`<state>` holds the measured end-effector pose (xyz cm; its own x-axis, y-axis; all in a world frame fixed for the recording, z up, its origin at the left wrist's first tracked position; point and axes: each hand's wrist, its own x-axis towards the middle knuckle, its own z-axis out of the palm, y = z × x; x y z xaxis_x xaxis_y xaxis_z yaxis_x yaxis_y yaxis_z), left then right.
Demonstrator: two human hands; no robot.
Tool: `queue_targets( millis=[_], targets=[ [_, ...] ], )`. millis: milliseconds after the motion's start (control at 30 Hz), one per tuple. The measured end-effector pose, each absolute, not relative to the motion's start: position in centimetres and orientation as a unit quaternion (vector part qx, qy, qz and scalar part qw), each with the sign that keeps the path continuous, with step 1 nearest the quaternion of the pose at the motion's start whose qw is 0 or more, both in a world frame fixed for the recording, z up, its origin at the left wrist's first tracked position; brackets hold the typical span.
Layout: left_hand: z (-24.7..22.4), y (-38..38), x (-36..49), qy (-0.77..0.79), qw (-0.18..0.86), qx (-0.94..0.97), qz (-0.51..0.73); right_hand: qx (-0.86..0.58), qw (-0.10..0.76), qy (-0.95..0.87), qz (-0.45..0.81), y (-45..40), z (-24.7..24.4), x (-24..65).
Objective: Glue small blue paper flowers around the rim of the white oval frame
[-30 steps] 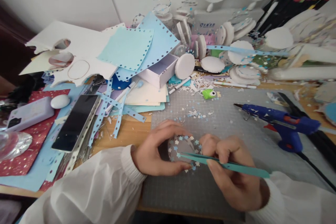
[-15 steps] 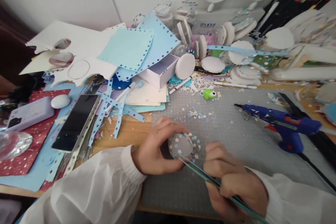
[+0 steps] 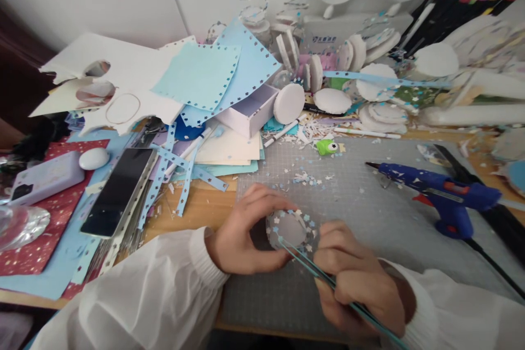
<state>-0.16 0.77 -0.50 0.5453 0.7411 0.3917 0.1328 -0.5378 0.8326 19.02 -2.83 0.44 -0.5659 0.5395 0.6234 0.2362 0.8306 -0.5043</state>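
Note:
My left hand [image 3: 241,235] curves its thumb and fingers around a small, round, see-through piece [image 3: 290,229] with white and pale-blue paper stars around its edge. Whether it is a shallow cup or a ring on a disc, I cannot tell. In the fingers of my right hand [image 3: 356,276] is a pair of teal tweezers [image 3: 314,268], slanting up to the left. Their tips meet the near left side of the round piece, where a pale star [image 3: 281,240] shows. Loose paper stars [image 3: 307,178] lie on the grey cutting mat [image 3: 262,301] just beyond.
A blue glue gun [image 3: 447,191] lies on the right, its cord trailing toward the edge. White discs [image 3: 289,104], an open box [image 3: 250,115] and punched blue paper [image 3: 241,65] crowd the back. A phone [image 3: 118,191] and a glass [image 3: 27,227] are on the left.
My right hand and the tweezers have shifted slightly left. The round piece sits a little further right and looks slightly turned in my left hand, which stays in place.

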Motion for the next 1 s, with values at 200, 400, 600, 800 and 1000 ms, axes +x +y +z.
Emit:
queue_targets(
  millis=[200, 400, 600, 800, 1000],
  targets=[
    [-0.5, 0.8, -0.2, 0.277, 0.394, 0.787, 0.387, -0.231, 0.408, -0.859, 0.204, -3.0, 0.3, 19.1],
    [-0.7, 0.7, -0.2, 0.276, 0.399, 0.786, 0.383, -0.231, 0.415, -0.854, 0.211, -3.3, 0.1, 19.4],
    [-0.6, 0.8, -0.1, 0.274, 0.396, 0.786, 0.388, -0.241, 0.426, -0.85, 0.197, -3.7, 0.0, 19.2],
    [-0.5, 0.7, -0.1, 0.285, 0.4, 0.786, 0.375, -0.261, 0.454, -0.83, 0.193, -3.9, 0.2, 18.8],
    [-0.4, 0.7, -0.2, 0.285, 0.406, 0.785, 0.37, -0.255, 0.45, -0.834, 0.193, -3.3, 0.3, 18.9]
  ],
)
